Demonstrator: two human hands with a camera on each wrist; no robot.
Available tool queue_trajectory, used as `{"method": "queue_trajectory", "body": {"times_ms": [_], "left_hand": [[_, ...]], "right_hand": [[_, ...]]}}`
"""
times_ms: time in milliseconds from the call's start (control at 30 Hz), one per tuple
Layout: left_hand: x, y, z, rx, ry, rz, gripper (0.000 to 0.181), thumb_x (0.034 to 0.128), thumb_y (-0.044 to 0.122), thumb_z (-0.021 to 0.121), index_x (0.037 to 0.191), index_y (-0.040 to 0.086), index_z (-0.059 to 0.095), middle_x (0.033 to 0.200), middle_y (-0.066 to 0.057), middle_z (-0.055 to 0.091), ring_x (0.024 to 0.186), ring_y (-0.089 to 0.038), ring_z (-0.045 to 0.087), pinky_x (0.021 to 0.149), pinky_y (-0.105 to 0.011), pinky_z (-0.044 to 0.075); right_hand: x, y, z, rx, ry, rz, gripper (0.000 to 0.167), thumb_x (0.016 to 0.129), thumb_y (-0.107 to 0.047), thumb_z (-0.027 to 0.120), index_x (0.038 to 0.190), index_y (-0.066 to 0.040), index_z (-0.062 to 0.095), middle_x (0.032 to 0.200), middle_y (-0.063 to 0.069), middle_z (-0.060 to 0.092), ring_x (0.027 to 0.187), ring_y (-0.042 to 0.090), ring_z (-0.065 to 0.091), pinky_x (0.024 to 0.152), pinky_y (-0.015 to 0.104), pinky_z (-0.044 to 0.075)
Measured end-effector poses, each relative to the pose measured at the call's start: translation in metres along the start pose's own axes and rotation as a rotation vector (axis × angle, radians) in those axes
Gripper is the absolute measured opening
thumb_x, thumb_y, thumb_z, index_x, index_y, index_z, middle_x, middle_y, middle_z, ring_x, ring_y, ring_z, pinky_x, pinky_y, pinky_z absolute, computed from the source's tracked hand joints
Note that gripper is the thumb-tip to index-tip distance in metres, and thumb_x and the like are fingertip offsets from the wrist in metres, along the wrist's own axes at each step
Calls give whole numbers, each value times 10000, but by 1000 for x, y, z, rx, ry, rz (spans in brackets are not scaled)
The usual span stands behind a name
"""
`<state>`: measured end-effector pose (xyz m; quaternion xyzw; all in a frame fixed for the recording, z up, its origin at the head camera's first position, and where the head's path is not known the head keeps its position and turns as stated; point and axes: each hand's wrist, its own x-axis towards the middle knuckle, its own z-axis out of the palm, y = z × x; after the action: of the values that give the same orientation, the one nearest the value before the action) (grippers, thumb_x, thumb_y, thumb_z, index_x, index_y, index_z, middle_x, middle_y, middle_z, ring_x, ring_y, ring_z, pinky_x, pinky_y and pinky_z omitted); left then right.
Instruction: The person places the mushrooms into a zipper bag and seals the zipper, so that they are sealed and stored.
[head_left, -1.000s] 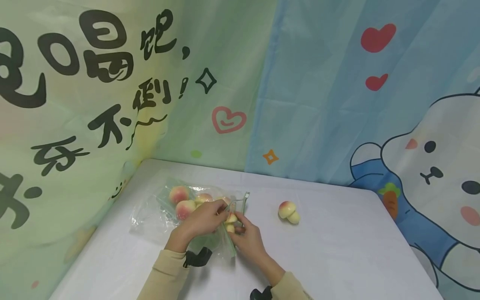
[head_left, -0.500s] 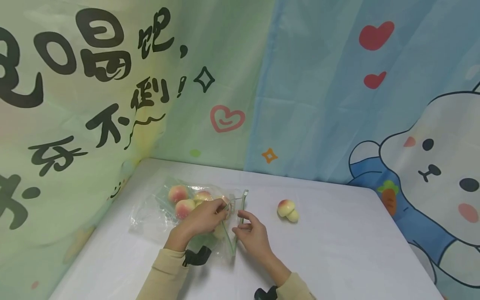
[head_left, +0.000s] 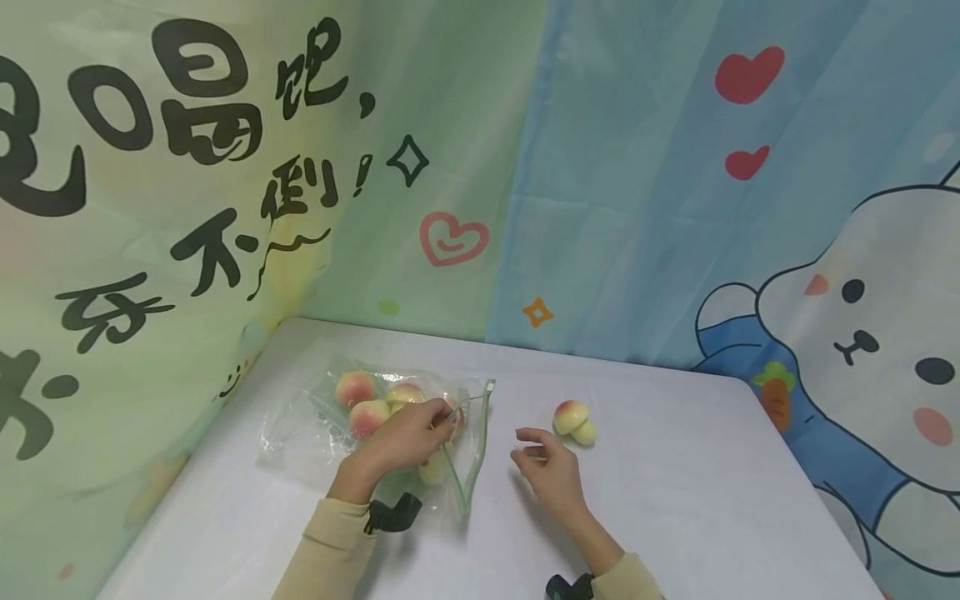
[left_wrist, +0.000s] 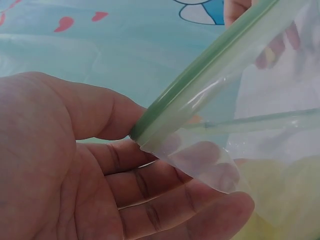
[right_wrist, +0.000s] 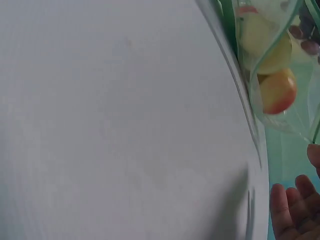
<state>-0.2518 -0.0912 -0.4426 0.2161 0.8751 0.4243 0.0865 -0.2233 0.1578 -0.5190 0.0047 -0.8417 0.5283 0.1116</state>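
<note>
My left hand [head_left: 408, 436] pinches the green-rimmed edge of a clear plastic bag [head_left: 288, 429]. In the left wrist view the thumb and forefinger of the left hand [left_wrist: 115, 165] hold the corner of the green strip [left_wrist: 200, 65]. Inside the bag lie several red-and-yellow pieces, one a round piece [head_left: 356, 389]; a pale yellow one [head_left: 432, 469] sits near the mouth. My right hand [head_left: 553, 481], empty with loosely bent fingers, hovers just left of and below a mushroom-shaped piece [head_left: 573, 421], apart from it.
The white table [head_left: 675, 500] reaches back to a printed cloth backdrop [head_left: 615, 183], which also stands along the left side. The bag lies on the table's left half, its mouth facing right.
My right hand has let go of a yellow piece at the bag's mouth and moved right, towards the mushroom-shaped piece outside. My left hand has stayed on the bag.
</note>
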Motion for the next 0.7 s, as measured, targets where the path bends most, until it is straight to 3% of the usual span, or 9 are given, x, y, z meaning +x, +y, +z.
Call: {"method": "queue_trajectory", "body": {"times_ms": [233, 467, 600, 700], "left_hand": [[0, 0, 1, -31, -10, -2, 150, 998, 223, 537, 999, 89, 604, 839, -4, 595, 545, -124, 569, 512, -306, 497], [0, 0, 0, -29, -4, 3, 165, 1005, 244, 523, 990, 97, 598, 818, 4, 586, 530, -116, 556, 505, -303, 488], [1, -1, 0, -11, 3, 3, 180, 1007, 263, 523, 949, 107, 590, 765, 8, 563, 532, -113, 551, 509, -299, 473], [0, -2, 0, -4, 4, 6, 179, 1007, 264, 525, 935, 112, 587, 742, 11, 555, 530, -112, 549, 510, -297, 465]], "right_hand": [[8, 11, -24, -154, 105, -83, 271, 815, -9, 756, 1070, -73, 693, 1045, 52, 715, 853, 229, 646, 736, 234, 523], [12, 21, -45, -208, 179, -142, 293, 796, 16, 761, 1073, -47, 691, 1059, 79, 705, 865, 280, 649, 720, 271, 525], [12, 25, -53, -220, 232, -207, 317, 772, 48, 768, 1067, -33, 686, 1036, 95, 698, 842, 305, 648, 680, 209, 503], [13, 29, -58, -225, 274, -207, 351, 758, 62, 773, 1083, -25, 673, 1003, 113, 676, 820, 292, 618, 659, 140, 460]]}}
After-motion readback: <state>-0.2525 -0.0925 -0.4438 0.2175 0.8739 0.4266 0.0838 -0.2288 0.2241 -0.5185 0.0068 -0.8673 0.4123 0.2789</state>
